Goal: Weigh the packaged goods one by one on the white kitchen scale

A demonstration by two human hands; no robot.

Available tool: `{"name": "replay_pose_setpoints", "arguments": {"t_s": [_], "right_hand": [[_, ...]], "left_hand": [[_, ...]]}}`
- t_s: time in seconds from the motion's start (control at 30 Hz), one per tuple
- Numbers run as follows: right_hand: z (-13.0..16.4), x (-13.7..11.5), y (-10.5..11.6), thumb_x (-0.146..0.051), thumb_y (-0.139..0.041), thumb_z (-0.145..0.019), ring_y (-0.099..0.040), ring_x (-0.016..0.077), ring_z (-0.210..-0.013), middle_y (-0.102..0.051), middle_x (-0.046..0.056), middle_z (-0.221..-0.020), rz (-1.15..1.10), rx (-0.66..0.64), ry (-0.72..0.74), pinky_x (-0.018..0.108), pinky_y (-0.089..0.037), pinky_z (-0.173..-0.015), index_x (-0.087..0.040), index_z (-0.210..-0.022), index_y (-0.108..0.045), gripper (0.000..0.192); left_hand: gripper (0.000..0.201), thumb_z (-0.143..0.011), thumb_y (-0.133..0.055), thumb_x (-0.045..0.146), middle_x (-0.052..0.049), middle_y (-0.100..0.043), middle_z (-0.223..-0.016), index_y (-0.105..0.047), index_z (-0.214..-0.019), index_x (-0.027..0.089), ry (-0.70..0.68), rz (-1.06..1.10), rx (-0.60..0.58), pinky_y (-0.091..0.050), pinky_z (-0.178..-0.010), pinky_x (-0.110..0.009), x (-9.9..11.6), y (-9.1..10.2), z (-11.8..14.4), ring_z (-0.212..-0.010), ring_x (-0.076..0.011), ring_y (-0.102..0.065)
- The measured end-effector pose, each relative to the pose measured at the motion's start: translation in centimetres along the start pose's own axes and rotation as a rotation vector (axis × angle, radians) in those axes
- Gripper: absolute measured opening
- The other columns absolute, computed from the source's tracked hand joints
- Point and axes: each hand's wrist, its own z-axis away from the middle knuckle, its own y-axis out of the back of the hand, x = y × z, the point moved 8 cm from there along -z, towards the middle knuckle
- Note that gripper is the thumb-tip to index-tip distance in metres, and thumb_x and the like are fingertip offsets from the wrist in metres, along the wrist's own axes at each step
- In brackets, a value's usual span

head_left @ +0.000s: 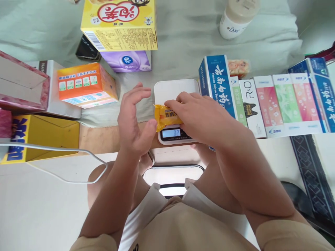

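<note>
Resting on a white flat digital kitchen scale (174, 91), a small yellow-orange plastic snack packet (165, 118) is pinched by right hand (199, 116) fingertips; left hand (134, 120), fingers spread, hovers at nine o'clock, touching nothing. Blue toothpaste carton (217, 83) stands at three o'clock.

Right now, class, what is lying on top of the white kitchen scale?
A yellow snack packet lies on the white kitchen scale, the right hand pressing on it. The display shows 82. The hand covers the packet's right end and part of the platform.
</note>
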Motion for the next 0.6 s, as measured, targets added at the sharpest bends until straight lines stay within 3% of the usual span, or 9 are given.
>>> {"name": "replay_pose_setpoints", "arguments": {"t_s": [0.07,0.13,0.2,0.27,0.37,0.43,0.53,0.6], "right_hand": [[0.0,-0.2,0.2,-0.011,-0.045,-0.092,-0.065,0.0266,-0.109,-0.067,0.012,-0.122,0.012,0.01,-0.006,0.033,-0.039,-0.069,-0.022,-0.135,-0.061,0.048],[0.4,-0.4,1.0,-0.01,-0.045,-0.09,-0.067,0.0248,-0.104,-0.067,0.01,-0.122,0.0,0.022,0.006,0.032,-0.034,-0.063,-0.023,-0.131,-0.063,0.046],[1.8,-0.1,2.6,-0.012,-0.045,-0.09,-0.068,0.0239,-0.104,-0.067,0.008,-0.128,-0.038,0.073,0.01,0.032,-0.038,-0.064,-0.027,-0.135,-0.061,0.05],[3.8,1.2,5.2,-0.017,-0.049,-0.09,-0.068,0.0236,-0.107,-0.066,0.004,-0.135,-0.105,0.209,0.004,0.034,-0.049,-0.074,-0.034,-0.142,-0.058,0.055],[7.4,5.8,9.1,-0.028,-0.063,-0.089,-0.065,0.0272,-0.127,-0.063,0.004,-0.145,-0.218,0.571,-0.127,0.042,-0.055,-0.102,-0.04,-0.147,-0.056,0.06],[9.1,10.4,10.0,-0.033,-0.065,-0.09,-0.058,0.0281,-0.14,-0.057,0.006,-0.154,-0.242,0.767,-0.35,0.042,-0.052,-0.11,-0.036,-0.154,-0.05,0.065],[8.8,15.4,8.8,-0.03,-0.07,-0.085,-0.067,0.0308,-0.126,-0.065,0.012,-0.144,-0.144,0.836,-0.608,0.044,-0.057,-0.1,-0.025,-0.148,-0.058,0.064],[7.1,17.4,7.2,-0.024,-0.068,-0.083,-0.069,0.0313,-0.121,-0.07,0.015,-0.135,-0.126,0.729,-0.672,0.045,-0.057,-0.099,-0.021,-0.143,-0.062,0.06]], "left_hand": [[0.051,-0.095,-0.058,0.047,-0.01,-0.066,-0.133,-0.06,-0.142,0.025,-0.001,0.006,-0.011,-0.043,-0.128,-0.055,0.0,-0.2,0.0,-0.136,-0.0284,-0.059],[0.048,-0.094,-0.06,0.047,-0.011,-0.067,-0.128,-0.064,-0.136,0.023,-0.003,0.009,0.05,-0.046,-0.125,-0.055,0.2,0.1,-0.1,-0.134,-0.0297,-0.061],[0.043,-0.093,-0.063,0.048,-0.01,-0.066,-0.122,-0.068,-0.128,0.024,-0.025,-0.003,0.183,-0.047,-0.122,-0.055,0.7,1.1,-0.2,-0.132,-0.0299,-0.061],[0.038,-0.092,-0.062,0.053,-0.007,-0.064,-0.114,-0.069,-0.118,0.025,-0.083,-0.038,0.336,-0.046,-0.12,-0.057,1.3,2.4,-0.1,-0.123,-0.0276,-0.062],[0.037,-0.089,-0.058,0.058,-0.005,-0.059,-0.104,-0.065,-0.103,0.025,-0.098,-0.137,0.436,-0.049,-0.114,-0.059,1.5,3.4,0.2,-0.109,-0.0255,-0.064],[0.035,-0.086,-0.058,0.056,-0.006,-0.058,-0.1,-0.063,-0.097,0.023,-0.072,-0.178,0.43,-0.052,-0.109,-0.059,1.0,3.5,0.3,-0.106,-0.0268,-0.066],[0.03,-0.086,-0.057,0.05,-0.007,-0.059,-0.097,-0.065,-0.097,0.023,-0.063,-0.147,0.414,-0.053,-0.107,-0.058,0.2,3.4,0.4,-0.106,-0.0281,-0.066],[0.028,-0.086,-0.056,0.048,-0.006,-0.06,-0.096,-0.066,-0.097,0.024,-0.05,-0.118,0.415,-0.054,-0.106,-0.057,-0.4,3.3,0.6,-0.105,-0.0278,-0.066]]}}
